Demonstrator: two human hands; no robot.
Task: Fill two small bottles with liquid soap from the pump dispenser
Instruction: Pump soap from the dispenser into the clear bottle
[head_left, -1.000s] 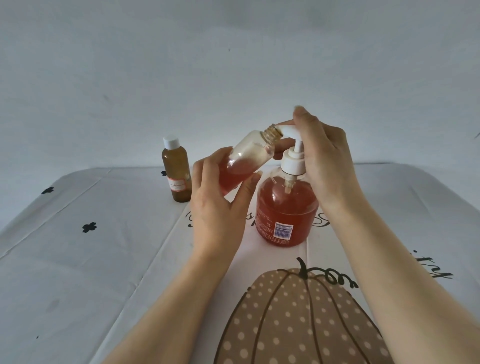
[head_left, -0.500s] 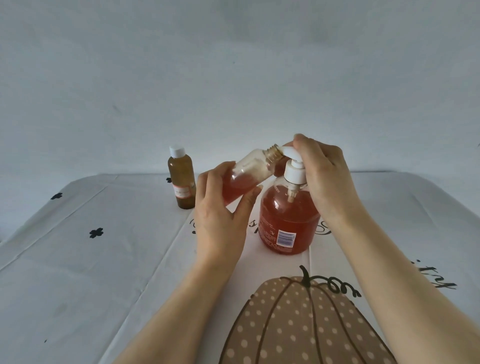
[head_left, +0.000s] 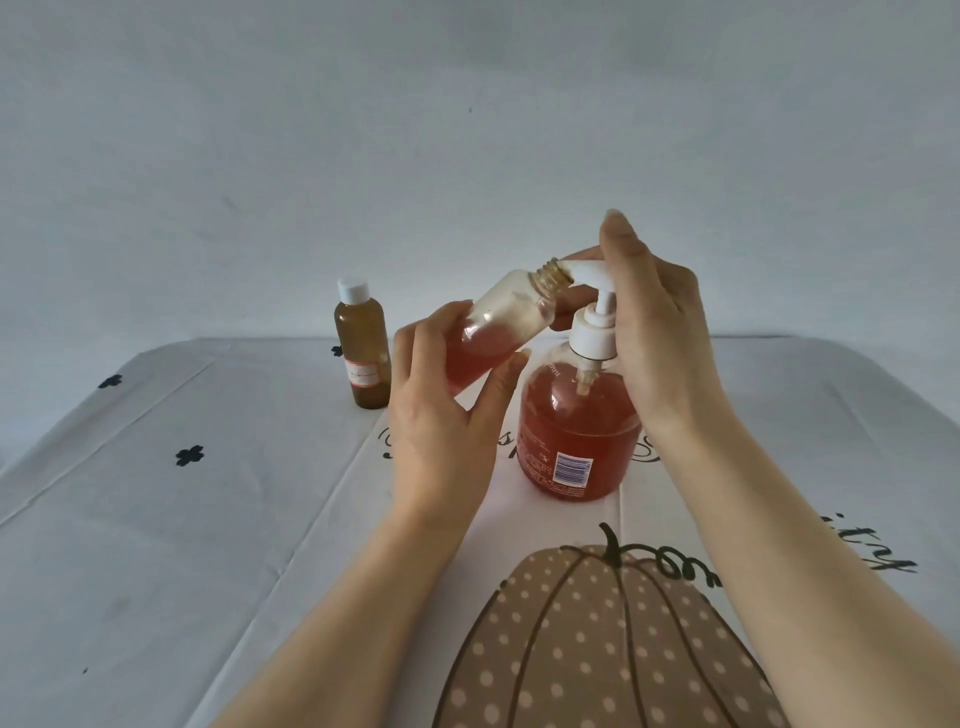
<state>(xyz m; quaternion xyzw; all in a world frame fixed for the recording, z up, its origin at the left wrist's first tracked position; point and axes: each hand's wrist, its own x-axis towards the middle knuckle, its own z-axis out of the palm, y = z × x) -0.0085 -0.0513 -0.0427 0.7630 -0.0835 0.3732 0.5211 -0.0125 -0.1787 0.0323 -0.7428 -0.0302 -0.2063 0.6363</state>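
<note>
Head view. Left hand (head_left: 441, 431) with grip clamped round the small bottle (head_left: 498, 335), tilted, threaded mouth touching the nozzle of the pump head (head_left: 589, 273), roughly a third full of red soap. Right hand (head_left: 657, 332) with grip curled over that pump head, plunger up, pump dispenser (head_left: 579, 436) standing on the counter (head_left: 156, 545). Capped brown bottle (head_left: 363, 358) upright, well off to the left. Likely trouble: mouth slipping off the nozzle on a hard press, sending soap down the bottle's outside and onto the cloth; tilting further, spilling what sits inside; pressing off-centre, tipping the dispenser.
</note>
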